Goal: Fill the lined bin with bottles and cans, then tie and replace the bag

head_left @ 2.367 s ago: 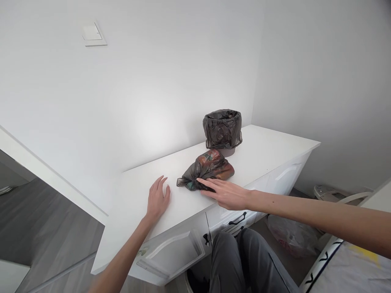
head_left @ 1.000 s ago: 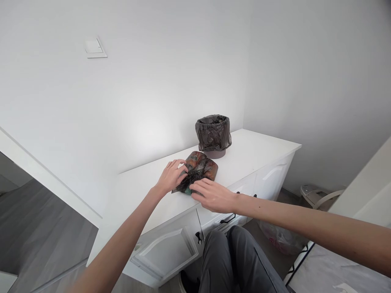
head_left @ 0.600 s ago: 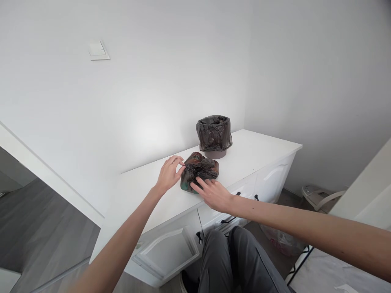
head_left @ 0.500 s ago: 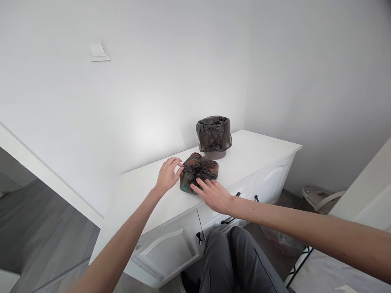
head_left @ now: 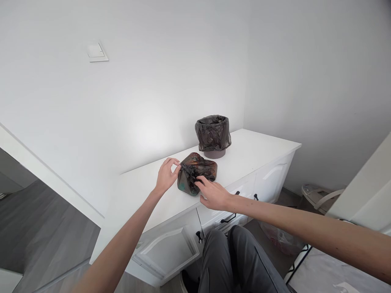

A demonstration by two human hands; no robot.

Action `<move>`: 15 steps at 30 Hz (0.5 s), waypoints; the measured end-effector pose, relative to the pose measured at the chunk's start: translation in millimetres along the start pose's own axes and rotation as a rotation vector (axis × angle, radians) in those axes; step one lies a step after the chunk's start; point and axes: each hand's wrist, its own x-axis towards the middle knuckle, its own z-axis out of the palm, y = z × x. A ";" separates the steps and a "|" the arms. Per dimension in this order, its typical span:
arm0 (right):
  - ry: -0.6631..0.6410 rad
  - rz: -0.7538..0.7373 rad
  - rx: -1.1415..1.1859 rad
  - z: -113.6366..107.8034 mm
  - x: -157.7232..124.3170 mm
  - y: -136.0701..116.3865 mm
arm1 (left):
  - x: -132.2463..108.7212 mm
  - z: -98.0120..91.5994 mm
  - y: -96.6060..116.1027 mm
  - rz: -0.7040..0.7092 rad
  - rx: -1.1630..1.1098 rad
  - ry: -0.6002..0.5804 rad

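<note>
left hand [head_left: 165, 178] and right hand [head_left: 214, 194] on the bag [head_left: 201, 169]
fingers of both pinch its gathered neck; thin film may tear if pulled apart hard.

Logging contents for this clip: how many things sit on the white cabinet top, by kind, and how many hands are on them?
Filled dark bag: 1
Bin lined with a dark bag: 1
Hands at the filled bag: 2, the left hand and the right hand
Total on the cabinet top: 2 things
</note>
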 end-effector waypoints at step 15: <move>0.080 -0.090 0.125 22.1 -2.6 1.5 | -3.1 3.7 -9.3 -0.171 -0.164 0.108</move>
